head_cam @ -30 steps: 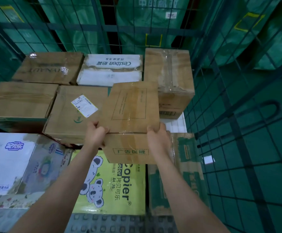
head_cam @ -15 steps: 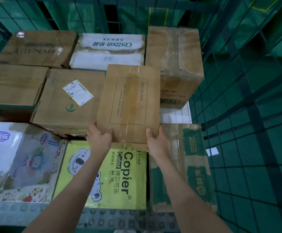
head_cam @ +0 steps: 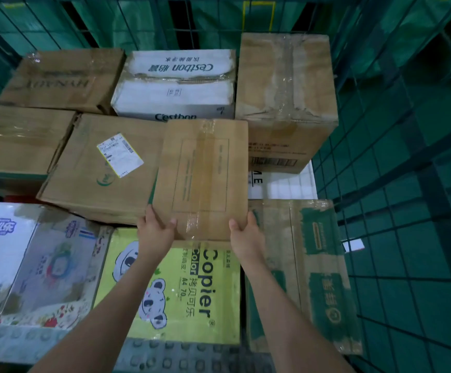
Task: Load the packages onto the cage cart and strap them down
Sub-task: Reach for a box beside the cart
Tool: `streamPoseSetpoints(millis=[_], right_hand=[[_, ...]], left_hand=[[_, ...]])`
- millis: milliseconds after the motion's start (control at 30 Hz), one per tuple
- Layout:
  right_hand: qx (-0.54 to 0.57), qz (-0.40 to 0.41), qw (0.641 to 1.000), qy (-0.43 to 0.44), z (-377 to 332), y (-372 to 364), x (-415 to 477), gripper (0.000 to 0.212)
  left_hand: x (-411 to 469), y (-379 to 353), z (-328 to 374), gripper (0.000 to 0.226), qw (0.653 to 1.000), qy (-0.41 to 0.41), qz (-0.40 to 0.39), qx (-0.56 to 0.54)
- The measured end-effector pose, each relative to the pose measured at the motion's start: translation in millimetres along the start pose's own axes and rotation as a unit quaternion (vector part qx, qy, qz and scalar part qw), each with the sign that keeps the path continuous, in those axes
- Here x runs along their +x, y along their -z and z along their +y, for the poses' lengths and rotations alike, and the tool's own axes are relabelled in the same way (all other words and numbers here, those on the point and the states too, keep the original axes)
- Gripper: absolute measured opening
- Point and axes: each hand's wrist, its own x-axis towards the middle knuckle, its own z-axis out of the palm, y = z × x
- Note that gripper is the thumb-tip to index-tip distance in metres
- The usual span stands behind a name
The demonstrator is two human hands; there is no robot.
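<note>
Item: small box [head_cam: 203,179], gripped at its near corners by left grip [head_cam: 155,232] and right grip [head_cam: 246,238], thumbs on top, just beyond the copier box [head_cam: 181,286] inside the cart [head_cam: 394,184]. Progress, as judged: loading well along, with many boxes stacked beyond and beside the copier box; this one not yet settled, no strap in view, strapping outstanding. Obstacles: labelled box [head_cam: 103,168] beyond-left and tall box [head_cam: 286,98] beyond-right of the copier box flank the slot, and the fit looks tight.

"Copier" box [head_cam: 192,286]; "Cestbon" carton [head_cam: 176,82].
</note>
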Motion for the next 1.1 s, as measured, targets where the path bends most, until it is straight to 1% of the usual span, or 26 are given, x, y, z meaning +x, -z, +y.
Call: streamPoseSetpoints(millis=[167,267,500,633,700,767,800,867,933,1033,1100], right_hand=[[-0.01,-0.005,1.0,-0.013,8.8,-13.9,16.6,0.062],[0.002,0.004,1.0,-0.009,12.7,-22.9,21.2,0.061],[0.016,-0.025,1.0,-0.002,16.8,-20.5,13.2,0.062],[-0.01,-0.036,0.999,0.016,8.2,-19.8,27.0,0.064],[-0.024,-0.052,0.998,0.016,6.9,-20.6,29.1,0.066],[-0.061,-0.069,0.995,0.024,4.3,-14.5,33.0,0.066],[-0.092,-0.08,0.992,0.031,0.3,-8.8,36.9,0.067],[-0.159,-0.085,0.983,0.043,-11.2,3.3,44.6,0.066],[-0.181,-0.052,0.979,0.073,-25.9,13.2,53.9,0.054],[-0.205,-0.011,0.972,0.116,-48.7,18.7,72.5,0.042],[-0.205,0.01,0.971,0.12,-59.8,27.0,91.8,0.043]], left_hand=[[13.1,-5.2,-10.9,0.071,1.0,0.013,0.005,0.007],[19.2,-4.1,-15.9,0.07,1.0,0.005,0.009,0.013],[10.3,5.5,-27.8,0.07,1.0,0.022,0.001,0.018],[22.8,-3.5,-20.0,0.067,0.999,0.032,0.02,0.0],[26.5,-8.9,-15.8,0.065,0.998,0.049,0.024,0.027],[26.9,-13.9,-7.0,0.066,0.993,0.07,0.035,0.087],[28.2,-17.0,2.3,0.067,0.99,0.062,0.038,0.118],[30.9,-28.3,29.7,0.066,0.987,-0.004,0.028,0.161],[34.1,-43.9,64.7,0.062,0.982,-0.074,0.01,0.176],[47.4,-62.0,109.6,0.055,0.983,-0.12,-0.025,0.135],[58.3,-71.2,132.5,0.052,0.977,-0.181,-0.043,0.103]])
